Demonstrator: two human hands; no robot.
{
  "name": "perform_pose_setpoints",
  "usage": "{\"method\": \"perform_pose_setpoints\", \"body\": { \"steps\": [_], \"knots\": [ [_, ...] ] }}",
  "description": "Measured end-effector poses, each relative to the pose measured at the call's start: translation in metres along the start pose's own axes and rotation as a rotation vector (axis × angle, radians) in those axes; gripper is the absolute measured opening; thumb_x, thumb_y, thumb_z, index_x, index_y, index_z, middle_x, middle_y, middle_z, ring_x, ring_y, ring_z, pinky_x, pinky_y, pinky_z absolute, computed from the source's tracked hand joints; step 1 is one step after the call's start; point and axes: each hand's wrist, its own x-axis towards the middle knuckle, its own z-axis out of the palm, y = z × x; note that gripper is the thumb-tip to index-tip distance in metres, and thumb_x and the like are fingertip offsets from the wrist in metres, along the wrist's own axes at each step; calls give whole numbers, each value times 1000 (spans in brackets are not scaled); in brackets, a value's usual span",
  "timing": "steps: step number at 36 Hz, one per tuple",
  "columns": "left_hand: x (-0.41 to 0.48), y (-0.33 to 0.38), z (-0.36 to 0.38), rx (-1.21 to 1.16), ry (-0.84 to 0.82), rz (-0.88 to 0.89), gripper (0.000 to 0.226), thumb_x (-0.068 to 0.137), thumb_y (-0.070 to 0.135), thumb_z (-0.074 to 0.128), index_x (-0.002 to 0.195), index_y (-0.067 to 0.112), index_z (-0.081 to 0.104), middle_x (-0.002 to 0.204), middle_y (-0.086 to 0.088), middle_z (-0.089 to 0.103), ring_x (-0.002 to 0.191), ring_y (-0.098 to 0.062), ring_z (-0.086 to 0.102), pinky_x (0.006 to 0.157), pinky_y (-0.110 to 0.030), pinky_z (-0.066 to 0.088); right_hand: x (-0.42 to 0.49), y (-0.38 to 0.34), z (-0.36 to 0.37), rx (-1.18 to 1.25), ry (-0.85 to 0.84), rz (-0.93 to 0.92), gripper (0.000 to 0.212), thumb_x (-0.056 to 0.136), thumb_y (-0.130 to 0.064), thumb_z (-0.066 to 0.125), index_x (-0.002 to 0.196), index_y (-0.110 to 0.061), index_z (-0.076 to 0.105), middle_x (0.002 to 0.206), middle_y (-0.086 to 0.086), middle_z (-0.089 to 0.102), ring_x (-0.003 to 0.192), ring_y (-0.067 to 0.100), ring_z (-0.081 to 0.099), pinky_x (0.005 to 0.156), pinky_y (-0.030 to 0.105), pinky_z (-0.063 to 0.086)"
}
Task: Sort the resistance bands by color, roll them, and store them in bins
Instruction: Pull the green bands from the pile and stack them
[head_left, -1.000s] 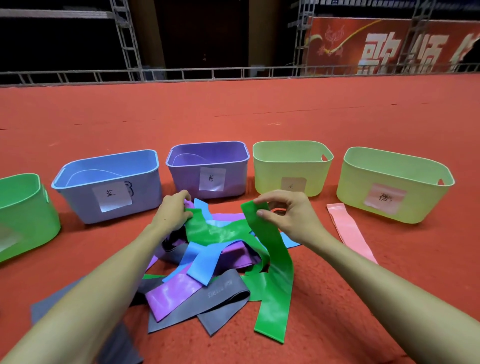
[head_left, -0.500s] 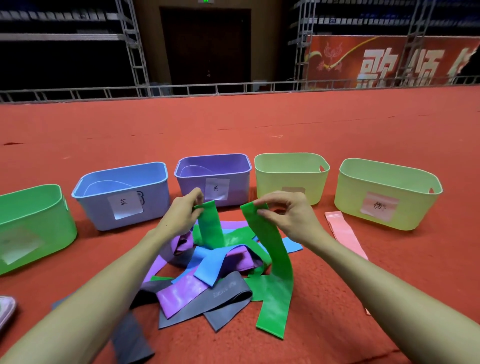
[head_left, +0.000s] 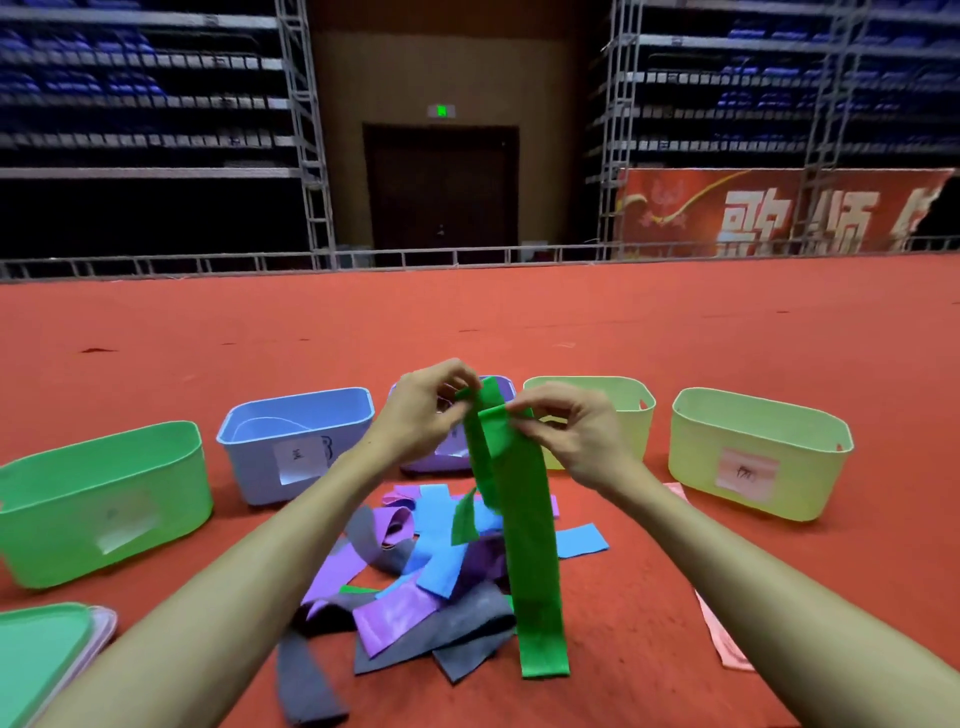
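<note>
Fingers of my left hand (head_left: 421, 415) and right hand (head_left: 582, 441) pinch 2 green bands (head_left: 524, 519) at their tops, dangling over the pile (head_left: 395, 603). Sorting greens; next, roll them tight for the green bin (head_left: 104, 452).

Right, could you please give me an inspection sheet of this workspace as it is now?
Surface: red carpet floor; everything lies on it.
Job's things: green band held up over the mixed pile of purple, blue and grey bands; one green band or two, cannot tell; pink band on the floor at right; green bin, blue bin, purple bin, yellow bin and second yellow bin in a row.
Clutter: stacked lids at lower left.
Hands: left hand and right hand both pinch the green band's top.
Cables: nothing seen.
Surroundings: railing, scaffolding, dark door, red banner.
</note>
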Motion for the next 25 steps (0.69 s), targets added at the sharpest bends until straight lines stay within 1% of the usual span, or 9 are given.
{"method": "perform_pose_setpoints", "body": {
  "steps": [2, 4, 6, 8, 12, 14, 16, 19, 25],
  "knots": [
    [0, 9, -4, -43, -11, -22, 35, 83, -4, 65, 89, 30, 58, 83, 5, 68, 75, -15, 64, 73, -32, 54, 3, -6, -3, -13, 6, -18, 23, 75, -1, 73, 88, -21, 73, 82, -2, 70, 77, 32, 65, 71, 46, 54],
    [-2, 14, -7, -91, -24, -39, 39, 83, -3, 66, 89, 34, 56, 81, 3, 69, 72, -19, 62, 71, -42, 54, 4, -10, -3, -1, 18, -2, 26, 75, 4, 73, 88, -19, 73, 83, 1, 70, 78, 35, 64, 73, 47, 54],
    [-6, 20, -8, -132, -28, -47, 37, 83, -3, 67, 90, 31, 56, 81, -5, 70, 71, -21, 60, 71, -50, 53, 4, -13, -2, 26, 33, 23, 27, 75, 7, 73, 87, -16, 73, 81, -1, 70, 77, 31, 66, 74, 46, 53],
    [-10, 26, -6, -180, -20, -66, 32, 83, -5, 67, 90, 25, 57, 83, -13, 70, 73, -19, 59, 74, -53, 52, 3, -15, -1, 46, 40, 40, 25, 75, 8, 72, 87, -13, 74, 80, -2, 70, 75, 25, 66, 75, 42, 53],
    [-16, 35, -4, -313, -16, -123, 22, 84, -5, 68, 92, 14, 59, 83, -9, 70, 77, -18, 61, 81, -48, 53, -1, -17, 0, 84, 76, 62, 31, 75, 9, 72, 83, -20, 75, 79, -2, 72, 76, 27, 68, 76, 38, 55],
    [-17, 38, -3, -353, -18, -137, 22, 83, -8, 67, 92, 12, 59, 83, -4, 70, 79, -12, 65, 79, -36, 54, -3, -17, 1, 119, 97, 89, 37, 74, 11, 71, 79, -25, 75, 78, -4, 73, 76, 19, 68, 76, 34, 56],
    [-18, 41, -2, -368, -15, -134, 21, 84, -12, 63, 94, 6, 60, 87, -5, 70, 81, -8, 67, 78, -23, 55, -5, -17, 1, 137, 116, 119, 33, 74, 12, 70, 81, -20, 76, 81, 1, 74, 77, 17, 69, 79, 34, 57],
    [-20, 43, 0, -386, 6, -140, 18, 85, -14, 59, 97, -1, 60, 94, -14, 70, 87, -12, 69, 79, -23, 55, -7, -16, 0, 145, 140, 149, 24, 75, 12, 70, 84, -9, 76, 86, 12, 74, 81, 21, 70, 82, 41, 56],
    [-22, 44, 3, -397, 12, -140, 19, 85, -15, 59, 97, 0, 60, 97, -17, 70, 90, -15, 69, 82, -24, 56, -10, -16, -1, 133, 162, 168, 35, 77, 9, 71, 78, -26, 75, 84, 10, 74, 82, 25, 70, 82, 48, 57]
  ]
}}
